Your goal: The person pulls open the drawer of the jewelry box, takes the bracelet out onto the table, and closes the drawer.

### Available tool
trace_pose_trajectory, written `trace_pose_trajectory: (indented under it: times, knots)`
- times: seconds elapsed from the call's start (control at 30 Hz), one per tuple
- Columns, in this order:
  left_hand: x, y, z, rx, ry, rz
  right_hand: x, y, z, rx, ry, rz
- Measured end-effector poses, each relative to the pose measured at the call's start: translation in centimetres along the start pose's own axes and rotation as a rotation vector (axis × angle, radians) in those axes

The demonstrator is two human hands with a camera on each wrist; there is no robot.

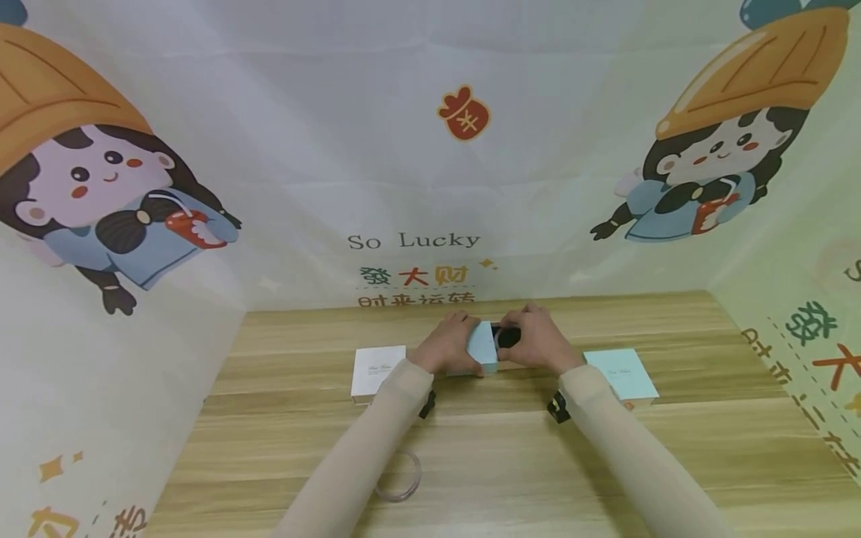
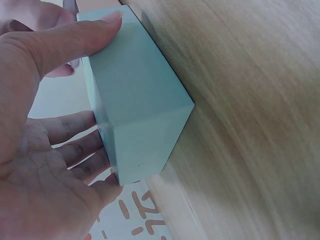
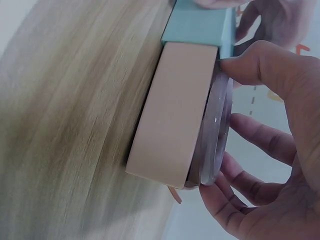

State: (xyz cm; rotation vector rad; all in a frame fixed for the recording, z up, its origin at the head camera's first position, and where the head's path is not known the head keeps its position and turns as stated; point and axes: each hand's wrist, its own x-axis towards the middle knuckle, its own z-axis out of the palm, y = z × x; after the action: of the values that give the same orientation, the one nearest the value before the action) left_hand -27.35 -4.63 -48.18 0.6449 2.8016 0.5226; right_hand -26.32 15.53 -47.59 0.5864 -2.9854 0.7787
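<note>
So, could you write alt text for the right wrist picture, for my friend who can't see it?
A right hand holds a translucent round bangle next to a pale pink inner box, which sticks out of a light blue-green sleeve. A left hand, partly in view, holds the sleeve; wood-grain tabletop fills the picture's left.

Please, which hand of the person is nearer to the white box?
The left. The left hand is just right of the white box, gripping the middle blue box; the right hand is farther right, holding a bangle.
</note>
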Motion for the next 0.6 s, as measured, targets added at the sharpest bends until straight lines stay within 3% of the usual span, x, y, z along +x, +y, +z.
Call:
trace_pose_trajectory:
  times: [0.4, 0.6]
  knots:
    - [0.3, -0.5, 0.1, -0.006, 0.007, 0.009, -3.1, -1.3, 0.0, 0.084, 0.004, -0.030]
    - [0.2, -0.3, 0.4, -0.006, 0.013, 0.012, -5.3, -1.9, 0.7, 0.069, -0.001, -0.049]
